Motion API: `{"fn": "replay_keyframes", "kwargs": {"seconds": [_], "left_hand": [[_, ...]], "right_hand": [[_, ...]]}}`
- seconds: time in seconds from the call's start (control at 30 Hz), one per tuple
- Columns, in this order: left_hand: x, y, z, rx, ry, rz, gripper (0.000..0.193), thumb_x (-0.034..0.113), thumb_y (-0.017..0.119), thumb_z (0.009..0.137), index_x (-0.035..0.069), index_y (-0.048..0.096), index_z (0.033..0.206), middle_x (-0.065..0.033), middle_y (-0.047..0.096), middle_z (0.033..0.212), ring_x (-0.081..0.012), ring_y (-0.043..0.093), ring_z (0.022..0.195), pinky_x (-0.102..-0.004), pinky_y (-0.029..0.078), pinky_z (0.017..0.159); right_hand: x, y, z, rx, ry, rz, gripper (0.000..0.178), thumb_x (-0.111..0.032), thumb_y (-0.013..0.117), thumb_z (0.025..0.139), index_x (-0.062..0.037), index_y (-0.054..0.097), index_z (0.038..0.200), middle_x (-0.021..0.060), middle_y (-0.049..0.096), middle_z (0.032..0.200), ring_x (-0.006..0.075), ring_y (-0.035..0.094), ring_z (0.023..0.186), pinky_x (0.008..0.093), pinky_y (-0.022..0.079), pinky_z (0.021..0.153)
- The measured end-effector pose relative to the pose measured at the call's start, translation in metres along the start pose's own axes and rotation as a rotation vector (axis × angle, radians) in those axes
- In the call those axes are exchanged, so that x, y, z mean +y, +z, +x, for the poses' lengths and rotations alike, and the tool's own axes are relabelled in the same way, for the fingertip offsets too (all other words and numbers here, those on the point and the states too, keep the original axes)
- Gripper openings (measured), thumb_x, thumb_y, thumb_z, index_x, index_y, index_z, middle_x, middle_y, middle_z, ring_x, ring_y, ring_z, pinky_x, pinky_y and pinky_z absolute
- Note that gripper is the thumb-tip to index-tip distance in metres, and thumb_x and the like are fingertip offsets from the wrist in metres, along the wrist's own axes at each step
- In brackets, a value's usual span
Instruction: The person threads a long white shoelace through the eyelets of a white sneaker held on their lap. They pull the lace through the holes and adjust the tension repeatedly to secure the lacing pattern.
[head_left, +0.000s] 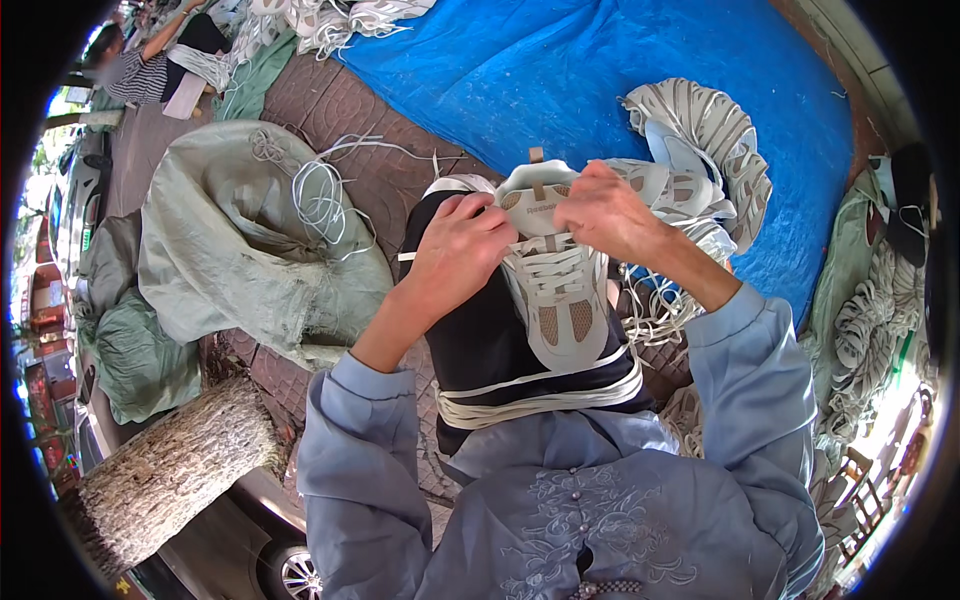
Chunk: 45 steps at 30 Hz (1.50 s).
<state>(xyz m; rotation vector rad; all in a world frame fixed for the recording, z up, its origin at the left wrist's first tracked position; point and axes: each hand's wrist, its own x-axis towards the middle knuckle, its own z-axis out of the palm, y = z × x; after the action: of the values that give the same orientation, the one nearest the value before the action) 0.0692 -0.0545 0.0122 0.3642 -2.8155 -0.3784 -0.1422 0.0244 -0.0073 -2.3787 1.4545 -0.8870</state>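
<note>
A beige and white shoe upper [565, 318] lies across my dark-trousered lap, its toe towards me. White laces [560, 275] cross its front in several rows, and its tongue [532, 212] stands up between my hands. My left hand [462, 245] is closed at the upper's left edge, pinching a flat white lace whose end [407, 257] sticks out to the left. My right hand [608, 213] is closed, fingers bent down on the upper's right edge beside the tongue. Whether it also pinches a lace is hidden by the fingers.
A bundle of white laces [540, 405] rings my thighs. Stacked shoe uppers [700, 120] lie on the blue tarp [600, 60] ahead. To the left sit a pale green sack [200, 230] with loose laces [325, 195] and a tree trunk [180, 470]. Another person [140, 75] sits far left.
</note>
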Motion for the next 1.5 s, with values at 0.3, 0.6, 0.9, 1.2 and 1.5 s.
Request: {"fn": "replay_keyframes", "kwargs": {"seconds": [0.3, 0.6, 0.9, 1.2, 1.5], "left_hand": [[0.006, 0.002, -0.002, 0.077, -0.041, -0.026, 0.012, 0.008, 0.064, 0.067, 0.008, 0.059, 0.078, -0.0010, 0.055, 0.085, -0.0234, 0.049, 0.096, -0.0374, 0.040, 0.081], [0.019, 0.005, 0.007, 0.069, -0.042, 0.082, 0.013, 0.005, 0.064, 0.064, 0.006, 0.058, 0.075, -0.0017, 0.056, 0.082, -0.0215, 0.050, 0.094, -0.0381, 0.038, 0.082], [0.044, 0.023, 0.017, 0.179, 0.042, 0.071, 0.012, 0.006, 0.061, 0.062, 0.006, 0.058, 0.073, -0.0040, 0.053, 0.078, -0.0210, 0.050, 0.090, -0.0357, 0.039, 0.079], [0.056, 0.042, 0.036, 0.040, 0.131, 0.235, 0.010, 0.009, 0.056, 0.061, 0.002, 0.058, 0.067, -0.0085, 0.050, 0.076, -0.0235, 0.046, 0.089, -0.0360, 0.039, 0.079], [0.041, 0.038, 0.049, -0.130, -0.109, -0.255, 0.004, -0.001, 0.057, 0.059, 0.002, 0.056, 0.060, -0.0094, 0.057, 0.085, -0.0268, 0.051, 0.091, -0.0368, 0.040, 0.082]], "right_hand": [[0.016, -0.017, -0.003, -0.041, 0.562, 0.522, 0.013, 0.001, 0.057, 0.058, -0.0053, 0.059, 0.069, 0.0039, 0.057, 0.059, 0.0149, 0.054, 0.054, 0.0274, 0.042, 0.054], [0.011, -0.009, -0.005, 0.115, 0.350, 0.128, 0.012, 0.001, 0.056, 0.063, -0.0078, 0.058, 0.071, 0.0057, 0.056, 0.060, 0.0190, 0.056, 0.056, 0.0303, 0.044, 0.055], [0.003, -0.014, -0.008, 0.005, 0.338, 0.185, 0.029, 0.000, 0.060, 0.061, -0.0070, 0.055, 0.088, 0.0055, 0.059, 0.072, 0.0210, 0.059, 0.067, 0.0315, 0.046, 0.063], [0.010, -0.023, -0.017, -0.031, 0.570, 0.459, 0.031, -0.001, 0.061, 0.061, -0.0044, 0.057, 0.091, 0.0073, 0.063, 0.075, 0.0176, 0.060, 0.068, 0.0288, 0.048, 0.061], [0.009, -0.013, -0.017, -0.018, 0.616, 0.560, 0.030, 0.001, 0.061, 0.063, -0.0046, 0.058, 0.092, 0.0064, 0.063, 0.077, 0.0133, 0.061, 0.070, 0.0272, 0.048, 0.062]]}}
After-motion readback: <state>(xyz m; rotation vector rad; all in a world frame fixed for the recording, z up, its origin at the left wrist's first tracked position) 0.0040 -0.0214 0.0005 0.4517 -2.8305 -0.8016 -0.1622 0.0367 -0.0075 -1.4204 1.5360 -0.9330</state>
